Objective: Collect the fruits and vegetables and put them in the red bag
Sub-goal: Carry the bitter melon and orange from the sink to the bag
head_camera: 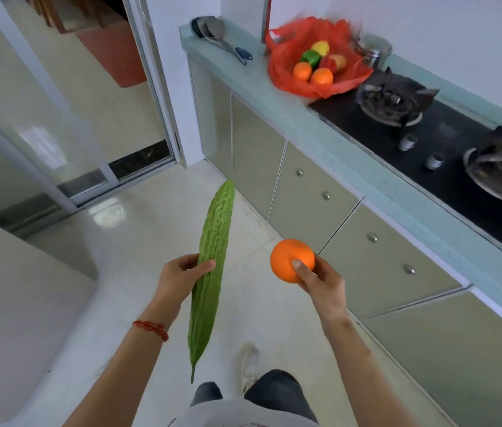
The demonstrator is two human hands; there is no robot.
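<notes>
Green and bumpy, the bitter gourd (pixel 212 272) runs long and nearly upright in my view, and my left hand (pixel 178 280) grips it around its middle, thumb across the front and fingers curled behind. Its pointed tip reaches up toward the cabinet doors (pixel 311 192), its stem end hangs down above my knees. A red string bracelet (pixel 151 329) sits on that wrist.

My right hand (pixel 320 285) holds an orange (pixel 292 261), thumb pressed on its front, the other fingers wrapped underneath. The two hands are near each other but apart, both out over the pale tiled floor (pixel 138 229).

The red bag (pixel 314 57) lies open on the pale blue-green counter (pixel 351 158), well ahead and to my right, just beside the black gas hob (pixel 446 131). Inside it I see two oranges (pixel 312 74), a green pepper (pixel 310 58), a yellow fruit (pixel 320 47) and a piece that is red and yellowish, which I cannot identify. A steel pot (pixel 373 49) stands behind the bag, and ladles (pixel 218 35) lie on the counter's far end. To the left is a sliding glass door (pixel 68 124).
</notes>
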